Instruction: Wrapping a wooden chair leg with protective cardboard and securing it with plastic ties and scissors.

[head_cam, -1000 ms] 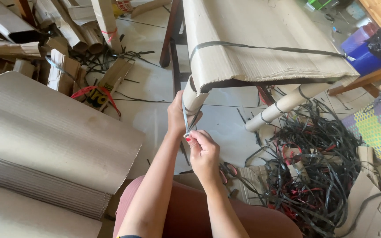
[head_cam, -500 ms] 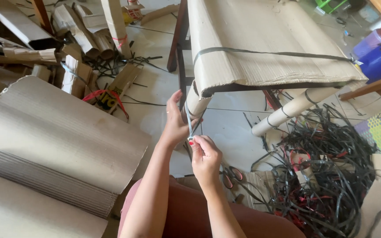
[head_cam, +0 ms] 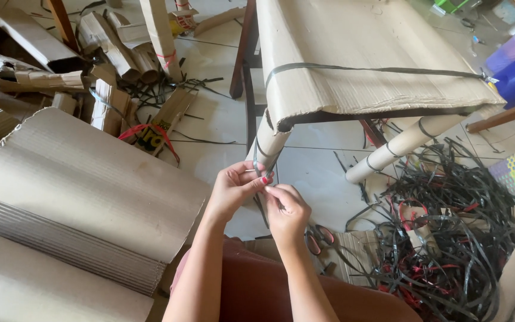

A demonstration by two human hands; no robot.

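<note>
Pinching a thin black strap (head_cam: 261, 173) between both sets of fingertips, your left hand (head_cam: 233, 191) and right hand (head_cam: 286, 210) meet just below a strapped cardboard roll (head_cam: 267, 146), under the cardboard-covered bench (head_cam: 353, 53); loose straps (head_cam: 448, 232) litter the floor (head_cam: 210, 119).

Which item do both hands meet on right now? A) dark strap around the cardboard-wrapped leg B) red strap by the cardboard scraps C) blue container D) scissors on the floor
A: the left hand and right hand pinch the dark strap at the cardboard-wrapped leg; the scissors lie untouched.
</note>
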